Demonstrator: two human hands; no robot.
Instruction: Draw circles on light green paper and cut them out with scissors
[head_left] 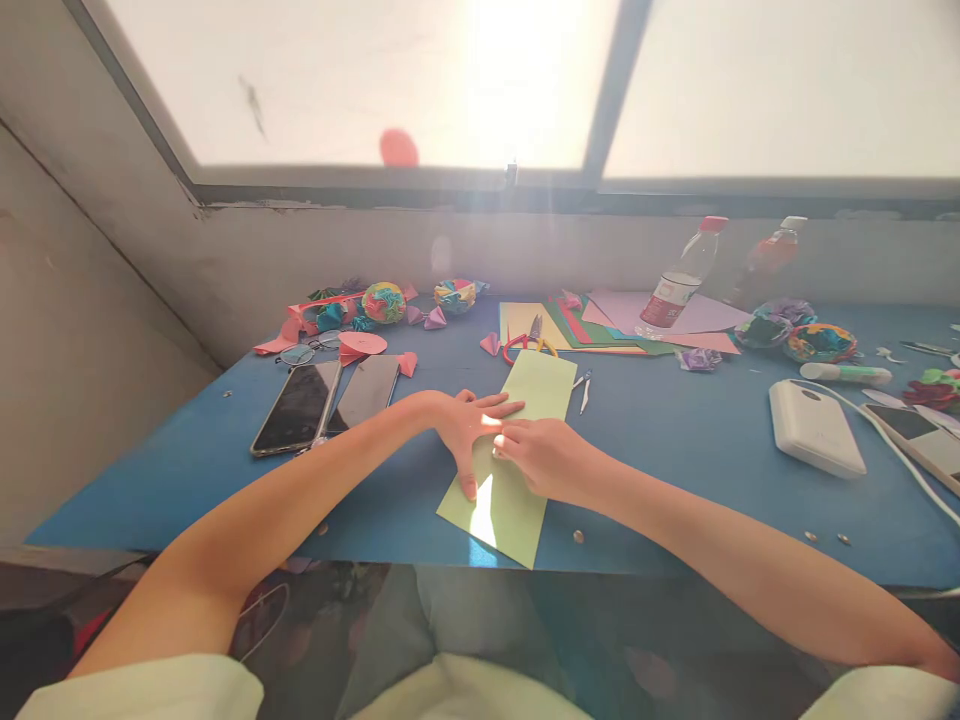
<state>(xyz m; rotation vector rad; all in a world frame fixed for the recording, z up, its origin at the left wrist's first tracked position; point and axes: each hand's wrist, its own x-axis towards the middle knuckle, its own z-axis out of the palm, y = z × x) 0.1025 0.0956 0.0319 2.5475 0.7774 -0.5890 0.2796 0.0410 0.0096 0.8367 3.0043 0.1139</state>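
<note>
Head view: left hand (463, 428) flat, fingers spread, and right hand (546, 458) curled loosely, both grips pressing green paper (517, 455) on blue counter (675, 440), scissors (529, 340) just beyond paper.

It looked like a home craft corner set up at a blue table (675, 440) pushed against a bare, scuffed wall (90, 330) under a wide frosted window (360, 80). Coloured paper sheets (600, 325), folded paper balls (384, 302) and scissors (529, 343) lay scattered along the back edge. Everyday personal things sat among them (two phones (330, 400), a power bank (816, 428), a water bottle (679, 280)), which suggested a private hobby spot rather than a shop.
</note>
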